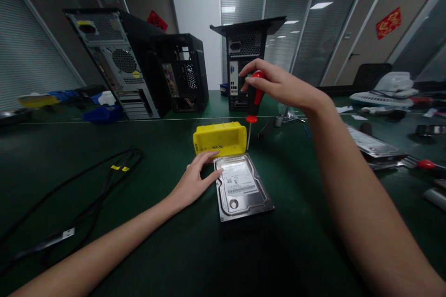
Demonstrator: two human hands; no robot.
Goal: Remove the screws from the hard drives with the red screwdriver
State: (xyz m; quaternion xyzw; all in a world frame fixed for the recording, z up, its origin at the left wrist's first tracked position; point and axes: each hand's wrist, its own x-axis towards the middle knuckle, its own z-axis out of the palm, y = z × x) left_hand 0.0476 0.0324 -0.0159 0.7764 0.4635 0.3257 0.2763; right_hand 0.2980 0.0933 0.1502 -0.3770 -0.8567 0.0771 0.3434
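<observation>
Clamped round the handle of a screwdriver (251,119), the right hand (278,84) is above and a little to the right of the yellow bin (220,137); its shaft drops nearly upright just beside the bin's right end, with the tip at the far right corner of the hard drive (240,184); the view is poor there, so whether the tip sits in a screw is hard to tell. From that grip the drive lies lower, toward the person and slightly left; from the bin it lies on the near side, its far end close against the bin's near wall. Nearer to the drive is the left hand (195,181), which touches it: fingers apart rather than closed, thumb over the left edge, other fingertips by the far left corner and the bin. Flat with its label up, the drive has its long axis running from the bin toward the person, the near end turned somewhat to the right; the screwdriver's long axis stands steeply across it, the tip pointing down; black cables (101,195) lie left of the bin, well apart.
</observation>
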